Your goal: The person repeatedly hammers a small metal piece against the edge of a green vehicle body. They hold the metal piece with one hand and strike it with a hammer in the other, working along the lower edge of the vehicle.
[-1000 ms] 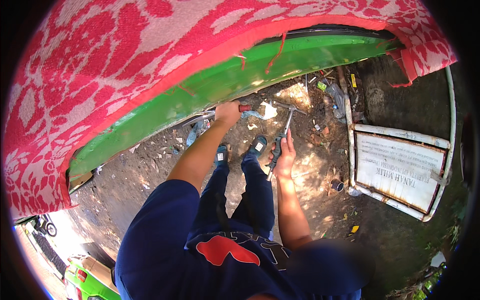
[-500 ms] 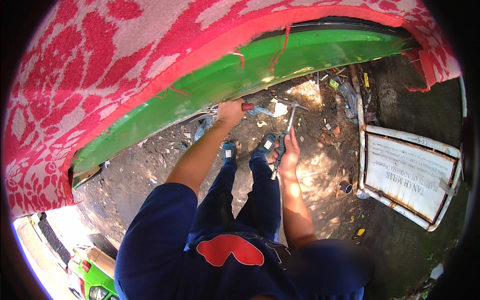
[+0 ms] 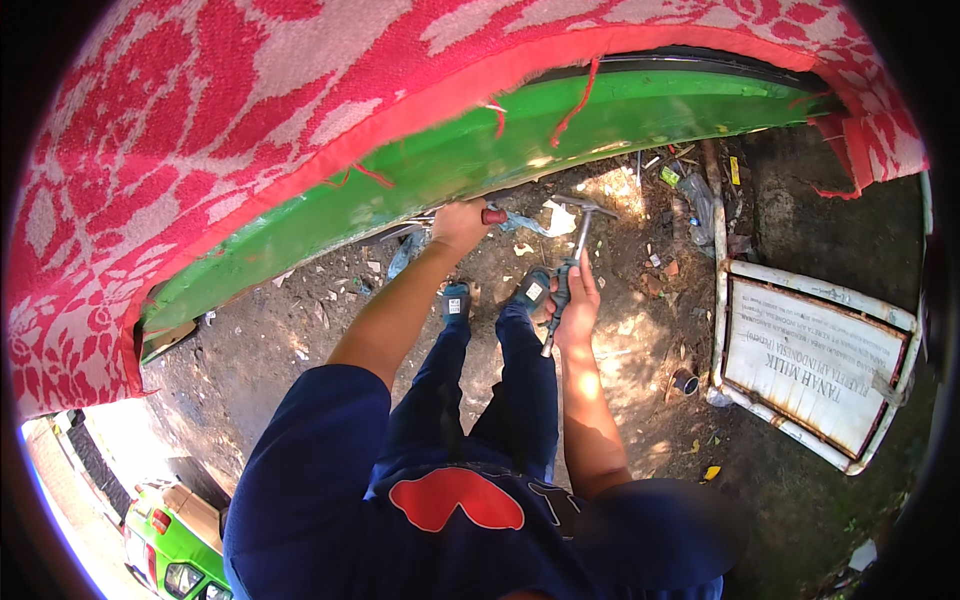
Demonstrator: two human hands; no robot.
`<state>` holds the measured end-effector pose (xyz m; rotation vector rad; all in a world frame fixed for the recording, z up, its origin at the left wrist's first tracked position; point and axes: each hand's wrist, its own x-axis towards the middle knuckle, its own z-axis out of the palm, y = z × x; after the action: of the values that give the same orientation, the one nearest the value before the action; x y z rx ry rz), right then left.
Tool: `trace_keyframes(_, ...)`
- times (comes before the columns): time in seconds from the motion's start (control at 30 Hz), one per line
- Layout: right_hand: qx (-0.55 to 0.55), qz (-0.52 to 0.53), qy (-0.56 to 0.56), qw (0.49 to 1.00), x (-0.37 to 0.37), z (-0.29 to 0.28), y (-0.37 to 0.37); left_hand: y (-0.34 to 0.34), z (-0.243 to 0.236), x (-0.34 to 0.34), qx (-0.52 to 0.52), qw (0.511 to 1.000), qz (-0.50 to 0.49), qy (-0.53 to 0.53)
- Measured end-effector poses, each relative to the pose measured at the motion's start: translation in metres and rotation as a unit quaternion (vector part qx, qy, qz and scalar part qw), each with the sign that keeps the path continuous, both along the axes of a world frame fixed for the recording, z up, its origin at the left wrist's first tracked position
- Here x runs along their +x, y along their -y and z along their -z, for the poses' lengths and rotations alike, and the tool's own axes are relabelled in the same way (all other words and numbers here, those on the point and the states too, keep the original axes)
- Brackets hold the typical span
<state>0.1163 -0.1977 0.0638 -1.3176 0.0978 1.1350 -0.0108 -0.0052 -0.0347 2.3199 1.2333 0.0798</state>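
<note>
My left hand (image 3: 460,228) is closed round a red-handled tool (image 3: 494,216) beside the lower edge of a green vehicle body panel (image 3: 400,190). The handle's end pokes out to the right of the fist; the tool's working end cannot be made out. My right hand (image 3: 577,308) grips a hammer (image 3: 581,238) by its dark grey handle. The hammer's metal head points away from me, over the ground to the right of the left fist and apart from the panel.
A red and pale patterned cloth (image 3: 230,110) with loose threads hangs over the panel. To the right, a rusty white-framed sign (image 3: 800,360) lies beside a cup-like container (image 3: 685,381). Litter and a plastic bag (image 3: 700,205) are strewn over the dirt (image 3: 640,330). A bright green vehicle (image 3: 180,540) stands at lower left.
The view has shifted slightly. Both hands keep their grips, and the hammer stays in almost the same place relative to the left fist.
</note>
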Motion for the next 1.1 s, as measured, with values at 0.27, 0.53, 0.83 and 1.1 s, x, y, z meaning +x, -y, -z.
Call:
trace_keyframes(0.27, 0.051, 0.009, 0.015, 0.999, -0.010, -0.006, -0.008, 0.005, 0.007, -0.008, 0.016, 1.000, 0.002, 0.003)
trace_keyframes(0.53, 0.070, 0.031, -0.022, 0.997, -0.026, -0.003, 0.000, 0.003, -0.001, -0.014, 0.022, 0.999, 0.009, 0.040)
trace_keyframes(0.83, 0.049, -0.018, -0.007, 0.999, -0.023, 0.003, 0.009, 0.004, -0.003, -0.012, 0.022, 0.998, 0.014, 0.056)
trace_keyframes(1.1, 0.013, 0.031, -0.001, 0.999, -0.039, -0.004, 0.011, 0.002, 0.003, -0.018, 0.009, 1.000, -0.010, 0.028)
